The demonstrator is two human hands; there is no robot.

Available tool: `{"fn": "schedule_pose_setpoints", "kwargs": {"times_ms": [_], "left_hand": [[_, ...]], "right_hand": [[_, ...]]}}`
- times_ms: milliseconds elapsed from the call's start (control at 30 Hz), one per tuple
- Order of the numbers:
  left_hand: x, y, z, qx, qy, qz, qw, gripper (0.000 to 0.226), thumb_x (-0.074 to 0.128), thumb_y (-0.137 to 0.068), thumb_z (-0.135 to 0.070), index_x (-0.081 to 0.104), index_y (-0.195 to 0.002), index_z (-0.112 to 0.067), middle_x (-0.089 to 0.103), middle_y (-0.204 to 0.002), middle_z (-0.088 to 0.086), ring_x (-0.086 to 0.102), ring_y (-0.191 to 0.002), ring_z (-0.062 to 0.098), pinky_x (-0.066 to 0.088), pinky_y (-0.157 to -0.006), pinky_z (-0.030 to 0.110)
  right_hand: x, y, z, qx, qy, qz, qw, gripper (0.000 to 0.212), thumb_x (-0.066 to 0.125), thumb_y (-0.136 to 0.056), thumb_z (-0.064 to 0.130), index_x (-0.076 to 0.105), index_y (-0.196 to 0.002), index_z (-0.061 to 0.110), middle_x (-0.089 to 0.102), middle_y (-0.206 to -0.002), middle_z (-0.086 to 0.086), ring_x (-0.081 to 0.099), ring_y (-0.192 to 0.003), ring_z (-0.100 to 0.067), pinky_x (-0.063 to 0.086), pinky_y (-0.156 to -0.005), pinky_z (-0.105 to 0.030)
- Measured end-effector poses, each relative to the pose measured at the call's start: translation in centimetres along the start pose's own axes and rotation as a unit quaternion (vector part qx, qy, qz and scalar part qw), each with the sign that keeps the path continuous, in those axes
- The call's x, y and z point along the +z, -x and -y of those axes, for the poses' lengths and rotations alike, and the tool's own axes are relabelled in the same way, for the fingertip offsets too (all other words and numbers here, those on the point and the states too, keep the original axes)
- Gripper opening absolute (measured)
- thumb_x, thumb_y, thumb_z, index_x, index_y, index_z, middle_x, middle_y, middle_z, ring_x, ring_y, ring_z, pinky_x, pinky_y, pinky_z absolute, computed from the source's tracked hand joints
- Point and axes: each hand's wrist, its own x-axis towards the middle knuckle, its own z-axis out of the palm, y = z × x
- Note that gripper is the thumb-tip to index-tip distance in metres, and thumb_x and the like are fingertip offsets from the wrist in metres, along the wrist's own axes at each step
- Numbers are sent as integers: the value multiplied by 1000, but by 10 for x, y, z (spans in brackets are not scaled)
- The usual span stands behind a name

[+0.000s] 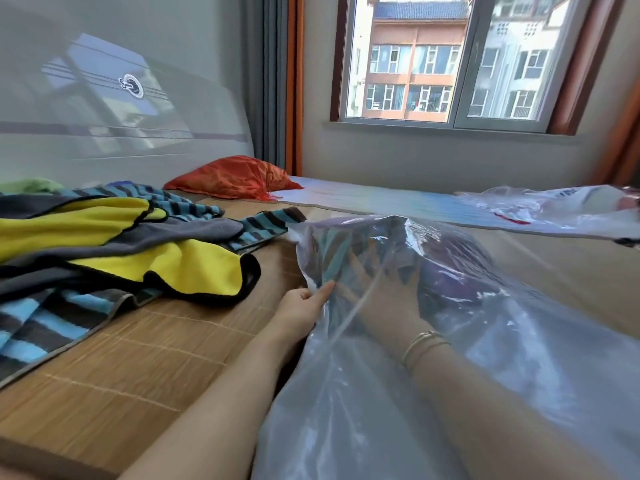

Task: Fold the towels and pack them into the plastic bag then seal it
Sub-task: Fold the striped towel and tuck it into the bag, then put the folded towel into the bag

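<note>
My left hand [304,301] pinches the near edge of the plastic bag [467,334], thumb and fingers clamped on the film, holding that side up. My right hand [381,289] is inside the bag, seen thru the plastic, fingers spread fairly straight and pressing on a striped towel [332,251] already in there. It looks flat rather than gripping. Something darker, purple-ish, sits deeper in the bag beside that towel; can't tell what exactly.

Judging the step: seating a folded towel w/ the right hand while the left keeps the bag from collapsing. To do it well I'd keep the left pinch firm and lifted, push the towel flat toward the far end so the fold doesn't open, then slide the right hand out low w/o dragging cloth back.

Left of the bag on the bamboo mat [138,358] lies the rest: a yellow and grey towel [173,265] over a blue-striped towel [45,323], all loose, unfolded, near the bag but not touching. Beyond the bag, an orange pillow [228,180]; to its right, a second plastic bag [554,206]. Plenty left; sealing is far off.
</note>
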Motion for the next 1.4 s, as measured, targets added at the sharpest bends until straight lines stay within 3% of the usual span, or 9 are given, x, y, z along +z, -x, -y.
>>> {"fn": "schedule_pose_setpoints", "kwargs": {"times_ms": [133, 233, 333, 433, 533, 667, 833, 1033, 1400], "left_hand": [[-15, 31, -7, -67, 77, -35, 994, 51, 62, -88, -52, 64, -94, -1, 68, -89, 14, 66, -79, 27, 52, -69, 30], [-27, 78, -10, -83, 142, -22, 986, 40, 62, -90, -44, 61, -99, -4, 65, -85, 10, 61, -70, 20, 50, -63, 27], [-38, 135, -5, -86, 161, -40, 982, 29, 60, -94, -31, 55, -103, -4, 62, -93, 8, 61, -75, 16, 51, -67, 25], [-52, 190, 4, -68, 167, -53, 982, 21, 58, -96, -25, 55, -101, -5, 61, -103, 8, 63, -84, 19, 52, -78, 28], [-64, 240, 15, -39, 159, -59, 985, 15, 55, -97, -19, 56, -103, -5, 64, -107, 9, 64, -94, 23, 52, -85, 33], [-80, 285, 24, -22, 140, -66, 988, 7, 56, -97, -17, 59, -97, -11, 67, -104, 7, 66, -87, 20, 52, -86, 37], [-115, 302, 16, 31, 141, -115, 983, 6, 54, -97, -18, 57, -92, -16, 70, -100, 2, 67, -92, 17, 50, -88, 37], [-164, 286, 41, 57, 99, -231, 966, 12, 54, -95, -15, 60, -87, -21, 70, -104, 7, 65, -94, 19, 51, -86, 40], [-252, 231, 65, 70, -21, -382, 921, 13, 57, -93, -16, 64, -104, -14, 61, -94, -7, 53, -83, 6, 38, -76, 21]], "right_hand": [[-6, 42, -22, -33, -5, 61, 998, 64, 22, -96, 61, -10, -149, 47, -19, -160, 5, -22, -146, -21, 4, -113, -60], [-26, 95, -14, -61, 23, 64, 996, 75, 3, -78, 71, -3, -149, 48, -16, -160, 9, -16, -148, -22, -1, -113, -62], [-47, 153, -4, -53, 22, 56, 997, 85, -10, -72, 72, 3, -152, 44, -3, -163, 4, -1, -150, -22, 5, -116, -58], [-67, 213, 6, -60, 42, -12, 997, 70, -2, -92, 65, 22, -150, 36, 38, -152, -6, 42, -136, -30, 36, -104, -60], [-88, 273, 12, -83, 47, 14, 995, 69, 12, -87, 58, 26, -150, 33, 36, -152, -9, 39, -137, -31, 39, -103, -54], [-104, 330, 21, -107, 65, -114, 986, 42, 40, -85, 39, 68, -102, 13, 67, -101, -9, 64, -88, -31, 54, -68, -38], [-120, 339, 56, -174, 1, -175, 969, 22, 43, -84, 25, 53, -69, 14, 50, -69, -1, 50, -67, -23, 45, -55, -36], [-112, 291, 160, -244, -160, -135, 947, 11, 47, -91, 20, 53, -84, 15, 53, -79, 4, 46, -69, -11, 32, -57, -21], [-11, 116, 309, -97, -444, 72, 888, 33, 48, -91, 11, 57, -123, 15, 56, -120, -4, 53, -102, -18, 40, -74, -21]]}}
